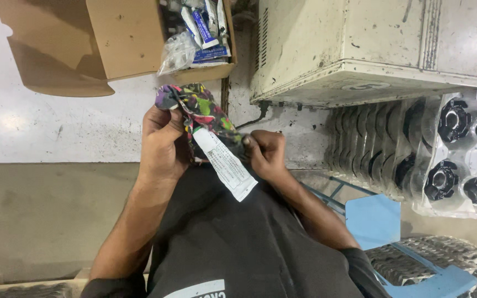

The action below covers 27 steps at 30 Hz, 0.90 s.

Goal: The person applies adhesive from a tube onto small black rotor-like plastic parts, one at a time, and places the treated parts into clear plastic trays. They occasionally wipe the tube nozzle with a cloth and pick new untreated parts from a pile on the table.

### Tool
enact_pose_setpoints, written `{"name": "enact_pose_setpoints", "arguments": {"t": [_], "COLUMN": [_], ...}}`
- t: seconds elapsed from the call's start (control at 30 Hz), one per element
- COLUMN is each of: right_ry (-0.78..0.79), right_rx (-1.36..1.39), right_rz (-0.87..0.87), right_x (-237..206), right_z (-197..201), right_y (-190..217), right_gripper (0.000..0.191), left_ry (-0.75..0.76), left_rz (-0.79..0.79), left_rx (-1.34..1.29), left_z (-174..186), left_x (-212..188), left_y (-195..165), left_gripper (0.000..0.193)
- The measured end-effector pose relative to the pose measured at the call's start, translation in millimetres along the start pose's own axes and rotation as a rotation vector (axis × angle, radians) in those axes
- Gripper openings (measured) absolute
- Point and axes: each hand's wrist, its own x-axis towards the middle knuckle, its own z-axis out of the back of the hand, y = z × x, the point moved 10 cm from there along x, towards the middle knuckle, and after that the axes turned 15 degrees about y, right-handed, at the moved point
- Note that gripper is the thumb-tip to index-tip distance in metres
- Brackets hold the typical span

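Note:
A small multicoloured patterned cloth piece [200,107] with a long white care label [226,164] is held up in front of my dark shirt. My left hand [164,140] grips the cloth's left side, thumb over its edge. On the right, my right hand [266,153] pinches the cloth's lower edge beside the label. The label hangs down between both hands.
An open cardboard box [122,41] with small tubes and plastic bags [197,33] lies above my hands. A worn cream metal machine housing [371,47] stands at upper right. Clear trays of black round parts [459,154] and a blue stool [374,221] sit at right.

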Motion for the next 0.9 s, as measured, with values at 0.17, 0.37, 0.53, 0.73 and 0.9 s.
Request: {"name": "enact_pose_setpoints", "arguments": {"t": [0.17, 0.37, 0.53, 0.73, 0.9], "right_ry": [0.105, 0.19, 0.412, 0.338, 0.33], "right_rx": [0.017, -0.093, 0.497, 0.558, 0.372], "right_rz": [-0.079, -0.103, -0.086, 0.108, -0.286], "right_x": [5.8, -8.9, -29.7, -37.1, -35.7], "right_z": [4.1, 26.8, -14.0, -9.9, -8.0], "right_y": [18.8, 78.8, 76.4, 95.8, 70.8], "right_gripper": [0.035, 0.063, 0.066, 0.033, 0.017], "left_ry": [0.036, 0.056, 0.084, 0.011, 0.06], "left_rz": [-0.039, -0.157, -0.179, -0.088, -0.078], "left_rx": [0.133, 0.293, 0.358, 0.129, 0.21], "left_z": [-7.4, -11.5, -18.8, -15.1, -13.0], "left_x": [3.6, -1.0, -2.5, -1.2, -7.0], "left_y": [-10.5, -31.3, -30.1, -8.6, -4.6], "left_gripper": [0.025, 0.022, 0.021, 0.026, 0.026]}}
